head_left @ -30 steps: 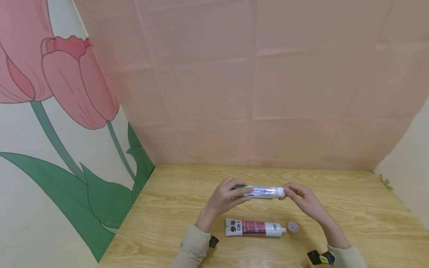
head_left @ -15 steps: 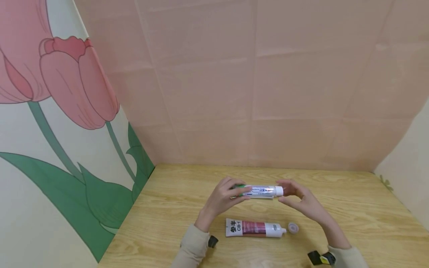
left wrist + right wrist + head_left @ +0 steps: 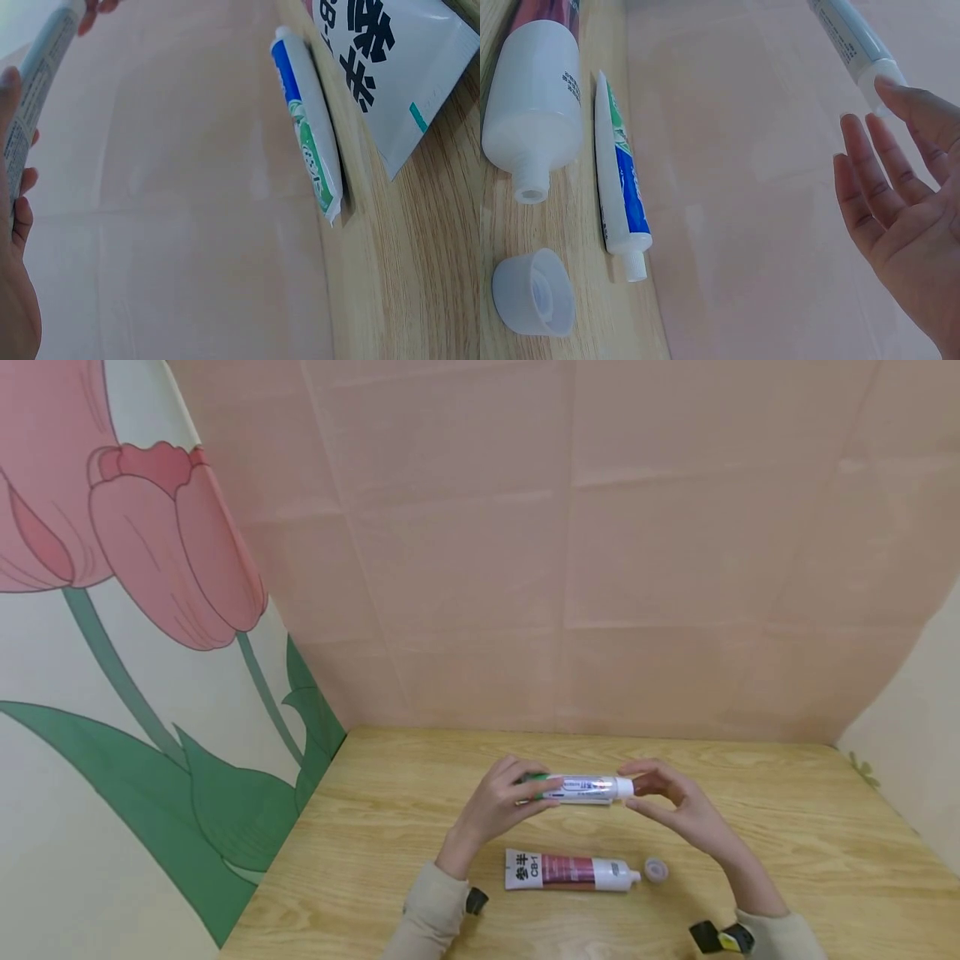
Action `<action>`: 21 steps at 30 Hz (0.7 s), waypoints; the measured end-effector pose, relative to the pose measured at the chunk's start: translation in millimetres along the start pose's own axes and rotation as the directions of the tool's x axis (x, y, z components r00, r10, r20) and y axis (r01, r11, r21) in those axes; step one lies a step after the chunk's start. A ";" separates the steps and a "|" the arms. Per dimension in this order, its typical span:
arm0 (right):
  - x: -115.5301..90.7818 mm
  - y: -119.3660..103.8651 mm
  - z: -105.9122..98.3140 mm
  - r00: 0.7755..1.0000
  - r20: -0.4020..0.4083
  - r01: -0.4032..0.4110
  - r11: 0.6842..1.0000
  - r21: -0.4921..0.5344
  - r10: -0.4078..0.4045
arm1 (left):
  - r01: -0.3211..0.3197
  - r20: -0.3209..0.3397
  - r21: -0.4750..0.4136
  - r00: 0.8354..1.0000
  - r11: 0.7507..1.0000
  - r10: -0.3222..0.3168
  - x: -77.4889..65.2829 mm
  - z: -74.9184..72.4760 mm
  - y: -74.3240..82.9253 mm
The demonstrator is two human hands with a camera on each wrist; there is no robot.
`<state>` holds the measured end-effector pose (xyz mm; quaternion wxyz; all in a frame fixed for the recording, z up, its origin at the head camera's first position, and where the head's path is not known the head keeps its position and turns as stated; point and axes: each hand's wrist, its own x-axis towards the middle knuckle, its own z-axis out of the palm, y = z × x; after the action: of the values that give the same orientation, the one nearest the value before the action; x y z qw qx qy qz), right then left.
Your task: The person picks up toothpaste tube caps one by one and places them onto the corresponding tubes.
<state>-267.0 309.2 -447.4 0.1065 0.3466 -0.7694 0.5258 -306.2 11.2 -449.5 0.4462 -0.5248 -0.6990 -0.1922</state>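
My left hand holds a white toothpaste tube level above the table, its capped end pointing right. At that end, my right hand has thumb and forefinger around the white cap. In the right wrist view the thumb overlaps the cap, while the other fingers are spread. A maroon-and-white toothpaste tube lies uncapped nearer me, its nozzle bare. Its loose cap rests just right of the nozzle. Farther back lies a green, blue and white toothpaste tube, mostly hidden in the head view behind the held one.
All this is over a wood-grain table. A pink cloth backdrop hangs along its far edge. A wall with painted tulips borders the left, and a pale wall the right.
My right hand's fingers have spread wider and shifted slightly left over the cap. The held tube has moved a little left. The lying tubes and the loose cap have stayed put.
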 end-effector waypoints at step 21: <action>-0.4 -2.3 2.8 0.999 -0.015 -0.044 0.992 -0.114 0.043 | -0.010 -0.010 -0.005 1.000 1.000 0.010 -0.4 -1.2 0.5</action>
<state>-264.7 306.5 -447.1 0.1193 0.3197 -0.8050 0.4852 -305.2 10.3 -449.3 0.4494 -0.5284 -0.6936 -0.1943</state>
